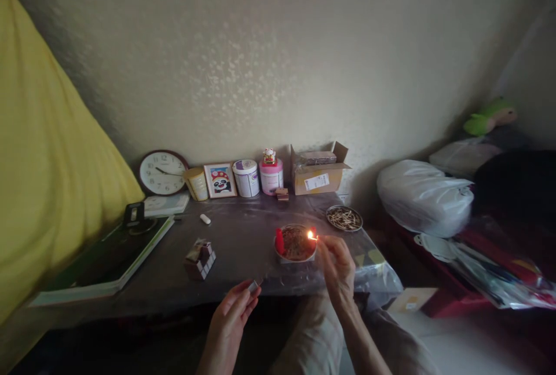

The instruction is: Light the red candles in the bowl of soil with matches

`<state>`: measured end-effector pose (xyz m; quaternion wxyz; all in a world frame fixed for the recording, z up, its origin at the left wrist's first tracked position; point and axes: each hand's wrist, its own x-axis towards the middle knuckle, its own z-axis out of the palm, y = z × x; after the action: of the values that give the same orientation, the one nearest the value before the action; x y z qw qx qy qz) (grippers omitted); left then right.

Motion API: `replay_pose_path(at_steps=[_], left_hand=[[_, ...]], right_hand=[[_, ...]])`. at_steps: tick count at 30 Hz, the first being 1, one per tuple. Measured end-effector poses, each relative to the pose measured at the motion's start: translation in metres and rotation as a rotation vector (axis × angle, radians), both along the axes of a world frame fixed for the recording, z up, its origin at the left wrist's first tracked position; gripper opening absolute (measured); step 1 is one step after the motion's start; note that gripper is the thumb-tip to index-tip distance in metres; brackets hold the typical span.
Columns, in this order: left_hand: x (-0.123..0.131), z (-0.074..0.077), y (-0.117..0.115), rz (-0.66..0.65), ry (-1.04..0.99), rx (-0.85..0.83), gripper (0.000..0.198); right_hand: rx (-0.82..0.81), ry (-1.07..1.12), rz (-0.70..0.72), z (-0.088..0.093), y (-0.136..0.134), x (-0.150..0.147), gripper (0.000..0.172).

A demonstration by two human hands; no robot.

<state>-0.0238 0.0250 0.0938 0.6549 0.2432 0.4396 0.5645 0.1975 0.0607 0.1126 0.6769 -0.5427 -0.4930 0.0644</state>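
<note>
My right hand pinches a burning match, its flame at the left tip. The flame is over the right side of a round dish with brown contents and a red candle-like piece at its left. Another red piece, partly hidden behind the flame, stands at the right; whether the flame touches it I cannot tell. Lower down, just in front of the table edge, my left hand is closed on a small matchbox. A round plate of loose matchsticks lies behind my right hand.
A stack of small boxes stands left of the dish. Along the wall are a clock, a panda picture, canisters and an open carton. A large green book lies left, beside a yellow curtain.
</note>
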Motion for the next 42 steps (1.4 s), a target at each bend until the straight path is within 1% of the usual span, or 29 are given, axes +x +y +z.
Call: replay_pose_path(at_steps=[10, 16, 21, 28, 35, 42], left_hand=[[-0.003, -0.004, 0.003, 0.002, -0.018, -0.018, 0.044], [-0.006, -0.003, 0.002, 0.011, -0.002, -0.026, 0.045], [-0.009, -0.008, 0.005, 0.019, 0.012, -0.023, 0.041], [-0.011, -0.011, 0.006, 0.044, 0.025, -0.044, 0.043], [-0.013, -0.014, 0.009, 0.044, 0.011, -0.055, 0.044], [-0.015, -0.015, 0.010, 0.038, 0.016, -0.064, 0.042]], right_hand=[[-0.089, 0.161, 0.103, -0.012, 0.011, -0.007, 0.023], [-0.103, 0.276, 0.155, -0.012, 0.020, -0.016, 0.026], [-0.108, 0.341, 0.207, -0.011, 0.027, -0.022, 0.027], [-0.124, 0.347, 0.256, -0.011, 0.039, -0.030, 0.026], [-0.163, 0.311, 0.245, -0.017, 0.049, -0.034, 0.024], [-0.182, 0.288, 0.247, -0.020, 0.054, -0.036, 0.027]])
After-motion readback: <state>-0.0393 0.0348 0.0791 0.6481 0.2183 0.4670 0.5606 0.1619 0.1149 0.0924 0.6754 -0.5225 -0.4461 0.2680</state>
